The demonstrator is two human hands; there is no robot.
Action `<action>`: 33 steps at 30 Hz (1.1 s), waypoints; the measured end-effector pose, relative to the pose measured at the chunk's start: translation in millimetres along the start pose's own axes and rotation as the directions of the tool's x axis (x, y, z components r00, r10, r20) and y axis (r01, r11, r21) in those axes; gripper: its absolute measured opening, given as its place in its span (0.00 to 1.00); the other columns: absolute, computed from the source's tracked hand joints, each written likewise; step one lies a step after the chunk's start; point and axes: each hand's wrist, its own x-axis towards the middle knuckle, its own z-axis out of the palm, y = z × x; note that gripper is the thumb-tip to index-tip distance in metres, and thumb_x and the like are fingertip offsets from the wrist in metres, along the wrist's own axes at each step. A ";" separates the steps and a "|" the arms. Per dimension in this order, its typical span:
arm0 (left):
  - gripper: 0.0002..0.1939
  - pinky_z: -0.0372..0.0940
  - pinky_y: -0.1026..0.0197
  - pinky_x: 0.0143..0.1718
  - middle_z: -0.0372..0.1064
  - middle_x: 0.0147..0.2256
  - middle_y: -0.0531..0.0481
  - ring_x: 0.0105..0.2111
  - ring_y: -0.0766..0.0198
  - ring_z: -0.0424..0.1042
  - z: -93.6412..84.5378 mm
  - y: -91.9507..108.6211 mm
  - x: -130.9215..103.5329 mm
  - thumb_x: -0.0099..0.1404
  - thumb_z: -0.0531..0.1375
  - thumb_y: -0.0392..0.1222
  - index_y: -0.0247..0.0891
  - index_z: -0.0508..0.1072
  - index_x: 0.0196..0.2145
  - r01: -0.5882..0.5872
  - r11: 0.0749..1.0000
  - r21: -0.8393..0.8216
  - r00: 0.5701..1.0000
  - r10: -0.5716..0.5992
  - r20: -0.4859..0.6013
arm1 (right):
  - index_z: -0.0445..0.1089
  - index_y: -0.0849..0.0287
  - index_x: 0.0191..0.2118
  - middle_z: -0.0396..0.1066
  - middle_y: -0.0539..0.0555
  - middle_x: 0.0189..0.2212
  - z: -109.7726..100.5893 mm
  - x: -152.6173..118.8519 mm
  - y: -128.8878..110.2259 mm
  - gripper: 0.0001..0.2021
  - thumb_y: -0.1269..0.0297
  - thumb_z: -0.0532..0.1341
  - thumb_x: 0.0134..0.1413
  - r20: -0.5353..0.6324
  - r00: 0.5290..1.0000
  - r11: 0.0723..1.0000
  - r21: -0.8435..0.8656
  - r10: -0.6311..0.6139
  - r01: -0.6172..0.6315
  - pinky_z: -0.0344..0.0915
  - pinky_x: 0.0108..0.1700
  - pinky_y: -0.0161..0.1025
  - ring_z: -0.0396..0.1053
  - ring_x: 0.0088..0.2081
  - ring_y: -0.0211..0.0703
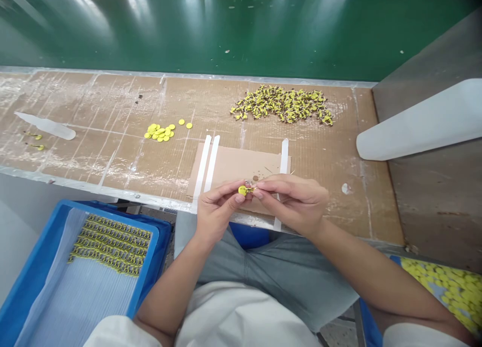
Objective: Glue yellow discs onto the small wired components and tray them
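Note:
My left hand (218, 206) pinches a small yellow disc (243, 190) between thumb and fingers, over the front edge of a taped cardboard sheet (248, 161). From the right, my right hand (295, 199) closes its thumb and forefinger on a thin, small piece (251, 189) beside the disc; its exact shape is too small to tell. Left of the sheet, several yellow discs (160, 132) lie loosely grouped. A heap of small yellow and dark pieces (282, 104) sits behind the sheet, toward the right.
A blue tray (145, 281) at lower left holds rows of yellow and dark pieces on a clear liner. More yellow discs (448, 286) fill a container at lower right. A white object (417, 121) juts in from the right. A translucent strip (48, 126) lies far left.

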 end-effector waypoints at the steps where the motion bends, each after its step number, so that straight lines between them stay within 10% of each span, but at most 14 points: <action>1: 0.12 0.75 0.63 0.40 0.78 0.39 0.46 0.36 0.62 0.78 -0.2 -0.2 0.1 0.56 0.70 0.39 0.43 0.82 0.40 -0.008 1.000 -0.001 1.000 0.008 0.006 | 0.79 0.54 0.39 0.80 0.54 0.32 0.2 -0.1 0.2 0.12 0.77 0.68 0.49 0.001 1.000 1.000 0.003 -0.004 0.004 0.76 0.34 0.34 0.78 0.31 0.41; 33: 0.13 0.73 0.64 0.41 0.77 0.38 0.48 0.38 0.64 0.77 -9.5 -5.4 0.9 0.59 0.68 0.33 0.45 0.82 0.42 -0.150 0.983 0.102 0.987 0.143 0.069 | 0.78 0.57 0.37 0.80 0.55 0.31 0.8 2.1 -1.2 0.11 0.78 0.69 0.48 0.037 0.999 0.999 0.041 -0.010 0.009 0.75 0.35 0.33 0.78 0.32 0.40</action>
